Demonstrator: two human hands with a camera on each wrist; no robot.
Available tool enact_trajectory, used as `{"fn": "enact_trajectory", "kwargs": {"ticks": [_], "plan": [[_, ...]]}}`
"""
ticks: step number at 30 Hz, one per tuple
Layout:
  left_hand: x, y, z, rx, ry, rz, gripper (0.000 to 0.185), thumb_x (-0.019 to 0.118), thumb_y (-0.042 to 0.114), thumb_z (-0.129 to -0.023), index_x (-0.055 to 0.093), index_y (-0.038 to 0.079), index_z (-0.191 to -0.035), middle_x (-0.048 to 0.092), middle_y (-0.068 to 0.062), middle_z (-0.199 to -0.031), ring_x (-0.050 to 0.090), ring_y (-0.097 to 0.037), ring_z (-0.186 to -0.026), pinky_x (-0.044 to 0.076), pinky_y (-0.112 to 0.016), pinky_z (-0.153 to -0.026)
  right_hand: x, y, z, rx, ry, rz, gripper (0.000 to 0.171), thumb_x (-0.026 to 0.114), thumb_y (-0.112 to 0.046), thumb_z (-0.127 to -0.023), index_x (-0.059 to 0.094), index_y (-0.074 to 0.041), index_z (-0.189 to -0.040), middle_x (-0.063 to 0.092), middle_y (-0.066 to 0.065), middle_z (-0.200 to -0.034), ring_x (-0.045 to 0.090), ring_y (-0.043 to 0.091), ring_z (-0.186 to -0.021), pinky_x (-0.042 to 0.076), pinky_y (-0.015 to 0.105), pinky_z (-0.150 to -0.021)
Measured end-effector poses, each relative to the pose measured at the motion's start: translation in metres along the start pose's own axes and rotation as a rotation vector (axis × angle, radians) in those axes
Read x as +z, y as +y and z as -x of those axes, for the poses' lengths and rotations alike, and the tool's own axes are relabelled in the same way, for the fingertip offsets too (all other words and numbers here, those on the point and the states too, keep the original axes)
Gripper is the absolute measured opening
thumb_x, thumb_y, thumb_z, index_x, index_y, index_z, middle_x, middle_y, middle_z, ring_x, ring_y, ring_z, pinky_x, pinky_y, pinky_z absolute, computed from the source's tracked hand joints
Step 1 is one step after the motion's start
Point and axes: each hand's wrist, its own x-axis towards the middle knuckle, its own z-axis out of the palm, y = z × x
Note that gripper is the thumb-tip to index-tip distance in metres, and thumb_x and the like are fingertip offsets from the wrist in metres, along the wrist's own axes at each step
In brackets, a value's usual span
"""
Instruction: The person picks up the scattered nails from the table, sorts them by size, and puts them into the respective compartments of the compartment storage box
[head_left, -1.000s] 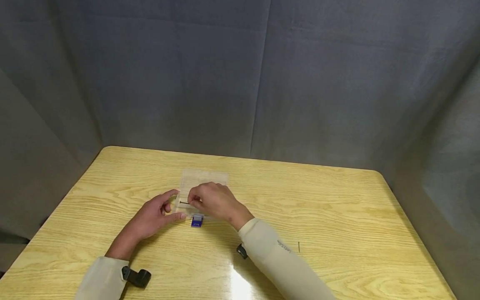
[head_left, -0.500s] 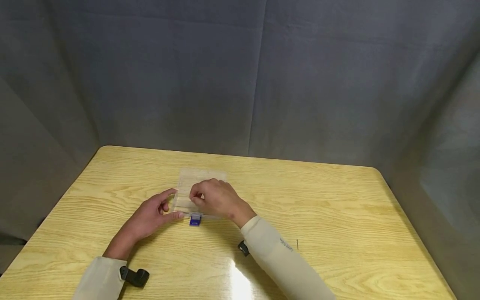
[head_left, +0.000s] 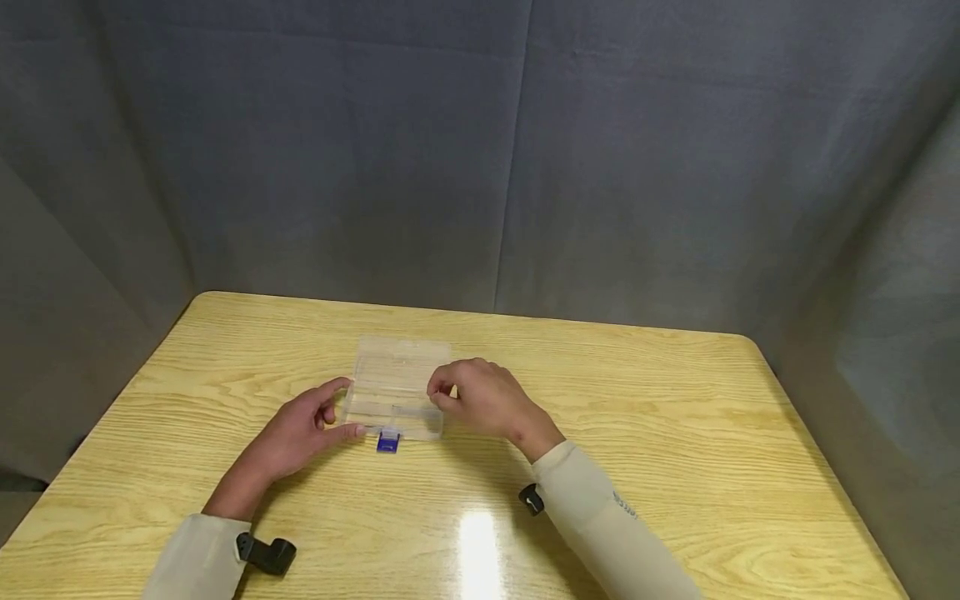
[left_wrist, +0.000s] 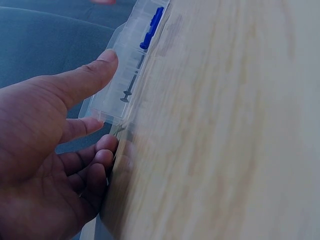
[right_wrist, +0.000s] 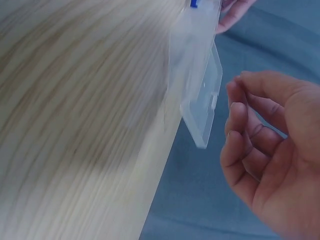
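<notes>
A clear plastic box (head_left: 367, 408) with its lid (head_left: 402, 360) laid open sits on the table, a blue latch (head_left: 387, 442) at its front. My left hand (head_left: 302, 429) grips the box's left end, thumb along the front wall and index finger at the side. Through that wall, the left wrist view shows dark nails (left_wrist: 125, 96) lying inside. My right hand (head_left: 486, 398) hovers by the box's right end, fingers loosely curled and thumb tip at the index finger. Nothing shows between those fingertips in the right wrist view.
The wood-grain table (head_left: 637, 400) extends to both sides and in front of the box. Behind it hangs a grey curtain (head_left: 360, 167). A black wrist camera (head_left: 266, 554) sits at the left cuff.
A nail pinched over the box by my right hand has left its fingers. That hand has since moved right, and its sleeve now covers where another nail lay. My left hand stays put.
</notes>
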Motion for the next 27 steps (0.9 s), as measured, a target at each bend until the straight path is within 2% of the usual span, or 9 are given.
{"fn": "enact_trajectory", "kwargs": {"ticks": [5,16,27], "plan": [[0.000,-0.001,0.001,0.002,0.000,0.000,0.073,0.078,0.033,-0.095,0.046,-0.004,-0.149,0.046,-0.008,-0.089,0.037,-0.016,-0.068,0.037,-0.032,-0.067,-0.008,0.009,0.015,0.008,0.007,-0.024,0.013,0.066,-0.019,-0.103,0.078,-0.015,-0.106,0.072,-0.008,-0.099,0.065,0.006,-0.085,0.052,0.031,-0.074],[-0.001,-0.001,-0.001,0.005,0.008,0.018,0.073,0.079,0.032,-0.094,0.046,-0.005,-0.149,0.046,-0.008,-0.090,0.038,-0.017,-0.069,0.036,-0.031,-0.066,-0.017,0.020,0.041,-0.008,0.039,0.024,0.012,0.067,-0.012,-0.100,0.079,-0.015,-0.102,0.073,-0.009,-0.096,0.066,0.008,-0.085,0.052,0.031,-0.071],[0.000,-0.001,0.002,-0.004,0.010,0.012,0.074,0.079,0.032,-0.095,0.045,-0.005,-0.149,0.046,-0.009,-0.089,0.038,-0.017,-0.069,0.036,-0.032,-0.067,-0.025,0.031,0.077,0.040,-0.002,0.050,0.011,0.068,-0.012,-0.100,0.078,-0.017,-0.098,0.070,-0.013,-0.090,0.060,0.002,-0.076,0.049,0.028,-0.065]]}}
